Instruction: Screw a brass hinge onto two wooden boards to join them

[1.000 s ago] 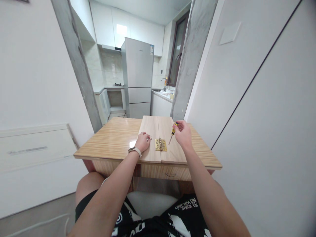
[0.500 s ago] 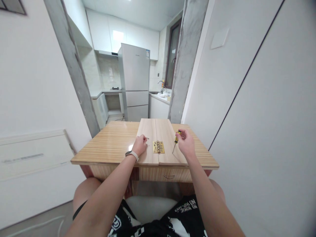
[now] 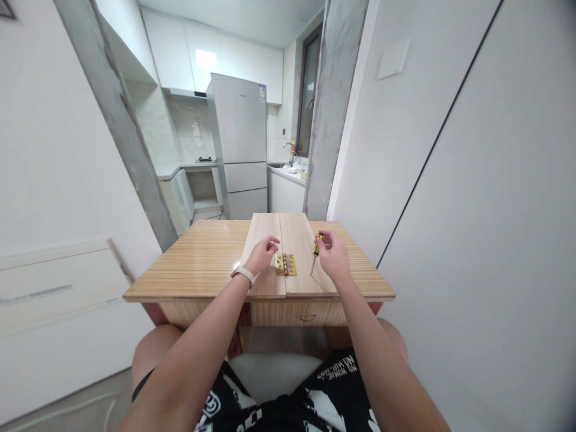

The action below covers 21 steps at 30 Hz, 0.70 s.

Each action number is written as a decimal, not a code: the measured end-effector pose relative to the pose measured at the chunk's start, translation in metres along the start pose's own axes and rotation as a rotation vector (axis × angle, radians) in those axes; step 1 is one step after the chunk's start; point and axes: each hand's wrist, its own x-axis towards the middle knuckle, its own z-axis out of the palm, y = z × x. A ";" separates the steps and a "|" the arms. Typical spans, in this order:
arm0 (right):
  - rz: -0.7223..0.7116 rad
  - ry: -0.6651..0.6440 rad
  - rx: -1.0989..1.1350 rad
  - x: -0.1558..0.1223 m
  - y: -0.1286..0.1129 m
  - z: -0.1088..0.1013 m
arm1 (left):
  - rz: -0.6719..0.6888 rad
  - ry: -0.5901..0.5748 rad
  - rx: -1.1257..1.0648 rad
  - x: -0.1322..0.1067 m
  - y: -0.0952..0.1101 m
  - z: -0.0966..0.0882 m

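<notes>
A brass butt hinge (image 3: pixel 285 264) lies open across the seam between two pale wooden boards (image 3: pixel 299 231) set side by side on the table. My right hand (image 3: pixel 333 255) grips a yellow-and-black screwdriver (image 3: pixel 319 243), its shaft slanting down towards the right board. Just left of the hinge is my left hand (image 3: pixel 263 254), with the thumb and fingers curled closed above the left board. Whatever is between those fingertips is too small to make out. Small screw heads seem to show on the hinge leaves.
The boards rest on a striped wooden table (image 3: pixel 198 258) with a drawer handle (image 3: pixel 306 317) at its front. My legs are beneath the table edge. Behind it stand a silver fridge (image 3: pixel 245 132) and a sink counter (image 3: pixel 288 174). A white wall (image 3: pixel 450 240) rises on the right.
My left hand has moved up and closer to the hinge, and the thin dark thing seen at its fingertips no longer shows. The screwdriver stays in my right hand. The view has shifted slightly.
</notes>
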 end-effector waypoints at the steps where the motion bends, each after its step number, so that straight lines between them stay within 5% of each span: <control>1: -0.001 -0.003 0.005 0.000 0.000 0.001 | 0.008 -0.008 -0.023 0.000 0.000 0.004; 10: -0.024 -0.016 0.016 -0.002 -0.003 0.002 | -0.018 0.010 -0.050 0.004 0.004 0.038; 21: -0.030 -0.010 0.022 -0.005 -0.004 -0.002 | 0.025 -0.005 0.088 0.000 0.008 0.048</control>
